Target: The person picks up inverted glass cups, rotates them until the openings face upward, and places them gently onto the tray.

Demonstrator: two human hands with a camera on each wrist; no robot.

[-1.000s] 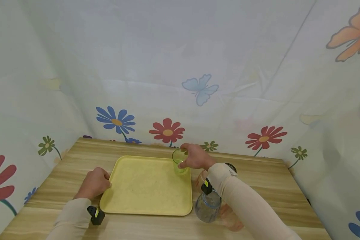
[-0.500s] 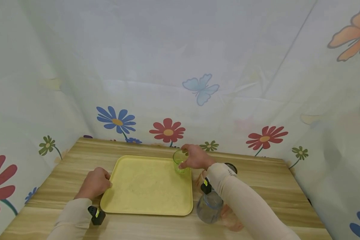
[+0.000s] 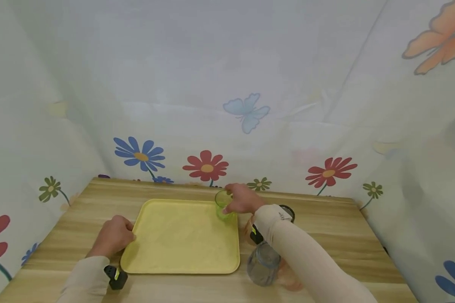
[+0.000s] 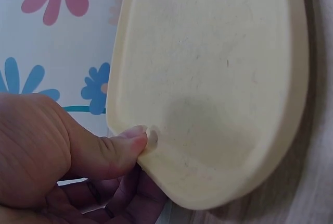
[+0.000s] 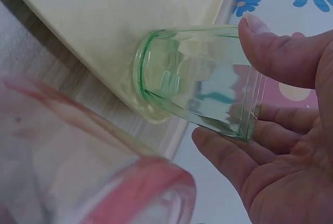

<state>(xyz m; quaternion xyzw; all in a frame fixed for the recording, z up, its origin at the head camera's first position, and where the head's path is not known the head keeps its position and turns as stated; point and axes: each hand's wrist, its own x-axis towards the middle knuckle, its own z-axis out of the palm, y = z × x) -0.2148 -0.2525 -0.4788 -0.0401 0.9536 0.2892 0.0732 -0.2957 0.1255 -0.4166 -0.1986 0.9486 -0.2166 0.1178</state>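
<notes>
The clear green glass tumbler (image 3: 220,205) stands upright, or nearly so, at the far right corner of the yellow rectangular tray (image 3: 182,237), its base within the tray's edge. My right hand (image 3: 244,198) grips it near the mouth, thumb on one side and fingers on the other; I seem to have it down on the surface, though I cannot be sure its base bears fully on the tray. My left hand (image 3: 113,235) pinches the tray's left edge, thumb over the rim and fingers beneath. My hands are well apart, with the tray between them. Right of the tray, on the pale wooden table (image 3: 349,252), are a rounded blue-grey glass vessel (image 3: 263,265) near its near right corner, a pinkish glass vessel (image 3: 291,279) beyond that, and another pinkish glass vessel (image 3: 248,229) partly behind my wrist. A round dark-rimmed thing (image 3: 289,211) lies farther right, mostly hidden by my sleeve. I judge the work to be early: one tumbler is at the tray, not yet released, and the others are off it, untouched.
</notes>
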